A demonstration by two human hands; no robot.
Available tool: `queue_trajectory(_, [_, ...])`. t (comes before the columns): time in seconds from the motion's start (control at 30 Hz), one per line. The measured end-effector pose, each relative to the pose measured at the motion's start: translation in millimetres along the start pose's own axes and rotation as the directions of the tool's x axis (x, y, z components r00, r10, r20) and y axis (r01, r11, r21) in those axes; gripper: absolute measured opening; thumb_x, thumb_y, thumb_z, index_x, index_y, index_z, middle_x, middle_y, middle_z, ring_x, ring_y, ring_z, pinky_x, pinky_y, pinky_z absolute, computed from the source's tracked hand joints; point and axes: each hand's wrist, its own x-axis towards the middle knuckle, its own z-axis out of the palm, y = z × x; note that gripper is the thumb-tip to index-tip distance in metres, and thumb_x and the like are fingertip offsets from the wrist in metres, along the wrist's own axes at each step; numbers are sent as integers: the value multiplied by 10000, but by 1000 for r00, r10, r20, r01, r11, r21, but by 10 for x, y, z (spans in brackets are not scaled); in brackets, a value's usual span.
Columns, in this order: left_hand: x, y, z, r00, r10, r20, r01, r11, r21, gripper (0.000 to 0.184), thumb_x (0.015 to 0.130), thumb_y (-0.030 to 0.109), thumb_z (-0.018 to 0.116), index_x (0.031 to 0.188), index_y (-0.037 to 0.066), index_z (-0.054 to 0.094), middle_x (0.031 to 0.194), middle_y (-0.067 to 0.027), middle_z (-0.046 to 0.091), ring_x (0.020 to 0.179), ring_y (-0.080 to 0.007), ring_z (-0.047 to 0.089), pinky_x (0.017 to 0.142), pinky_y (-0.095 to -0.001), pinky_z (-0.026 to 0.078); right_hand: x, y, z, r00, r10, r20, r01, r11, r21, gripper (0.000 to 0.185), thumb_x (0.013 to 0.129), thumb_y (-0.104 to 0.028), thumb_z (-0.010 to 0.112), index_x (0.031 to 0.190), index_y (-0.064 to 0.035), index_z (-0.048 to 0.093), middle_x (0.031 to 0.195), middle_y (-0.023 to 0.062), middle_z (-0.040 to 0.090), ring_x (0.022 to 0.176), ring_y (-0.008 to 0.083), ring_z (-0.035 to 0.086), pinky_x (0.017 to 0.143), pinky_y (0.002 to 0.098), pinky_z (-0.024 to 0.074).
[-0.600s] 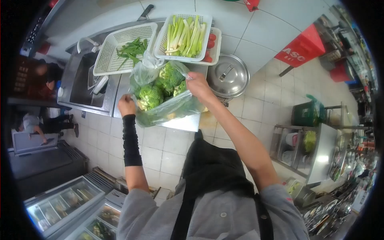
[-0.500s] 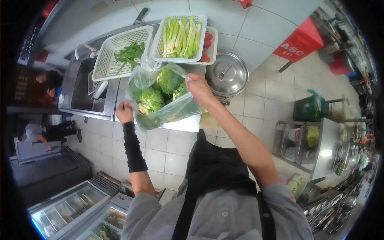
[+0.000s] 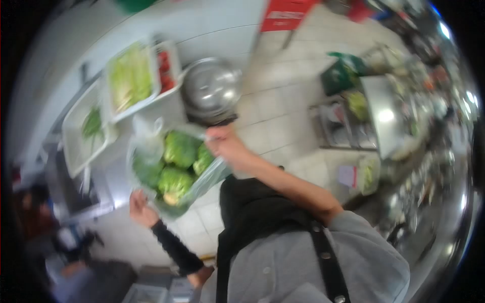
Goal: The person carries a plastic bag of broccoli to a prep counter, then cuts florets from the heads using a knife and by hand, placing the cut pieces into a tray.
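A: What is found left of the plastic bag [image 3: 214, 170]?
B: A white perforated basket [image 3: 73, 134] with leafy greens [image 3: 93, 123]. At the bag's left rim, the left hand [image 3: 143, 208] is positioned; whether film is pinched cannot be told, owing to blur.
A: And inside the bag?
B: Broccoli heads [image 3: 174, 183]. The right rim is clamped in the right hand [image 3: 225, 145]. Both rims should be kept spread and evenly tensioned, so that tearing is avoided. Beyond the bag, rightward, a metal pot [image 3: 211, 92] is located.
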Motion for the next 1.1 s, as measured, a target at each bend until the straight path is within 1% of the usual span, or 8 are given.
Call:
queue_trajectory(0.27, [-304,942,433,936,122,330,-172,977,128,310,1134,215,596,976,-26,712,778,-11,564,722,-131,519,663,-314,431,-827,-237,-690,987,-128,-96,135,988,72,227,1000,-7,572,795,-105,583,694,-96,433,631,49,388,558,300,277])
queue_trajectory(0.5, [-1353,3135,589,852,323,413,-347,938,-18,221,1110,128,618,1008,-32,733,787,1,584,714,-109,514,657,-291,421,-3042,-1747,-1413,920,-345,-188,358,933,40,183,980,4,544,807,-51,573,703,-69,433,678,56,400,590,315,315])
queue_trajectory(0.6, [-1731,4088,234,833,280,477,-328,945,17,204,1105,91,617,1052,-56,748,809,-5,620,726,-98,525,674,-279,433,-4066,-2359,-1294,924,-291,-248,316,947,63,158,987,-7,547,843,-32,607,725,-67,467,703,60,429,612,318,359])
queue_trajectory(0.77, [-2321,5423,-208,695,458,553,-394,887,-239,209,1115,80,617,996,-49,729,790,10,592,721,-85,517,661,-268,429,-5743,-3084,-899,793,-484,-370,523,852,5,152,1012,-37,561,950,-19,699,756,-64,524,716,57,460,629,314,404])
queue_trajectory(0.93, [-3771,6707,-53,532,617,580,-554,772,-313,235,1127,114,631,1026,-69,740,805,11,618,736,-89,539,663,-266,443,-7363,-3337,-1689,577,-658,-484,714,694,-91,178,1031,-34,575,1056,-25,750,779,-74,559,700,40,478,592,279,387])
queue_trajectory(0.97, [-4140,6992,-144,519,646,559,-555,753,-355,240,1127,120,635,1038,-72,749,805,16,618,733,-89,540,661,-266,445,-7841,-3470,-1779,589,-635,-499,710,702,-56,173,1034,-35,582,1063,-22,752,785,-77,564,691,34,471,584,269,376])
queue_trajectory(1.0, [-3363,6748,707,511,617,599,-509,778,-368,236,1122,121,641,1044,-67,761,805,20,628,735,-88,550,662,-267,449,-6923,-3690,-1784,623,-539,-568,653,757,-2,169,1038,-37,589,1071,-19,754,790,-79,569,682,29,464,576,259,365])
queue_trajectory(1.1, [-3850,7107,1031,395,694,602,-541,705,-458,206,1100,105,652,1074,-46,790,813,-6,665,753,-97,581,694,-278,489,-7540,-3726,-2016,574,-482,-662,661,750,28,161,1039,-37,608,1104,-10,753,792,-84,566,648,19,434,556,237,332])
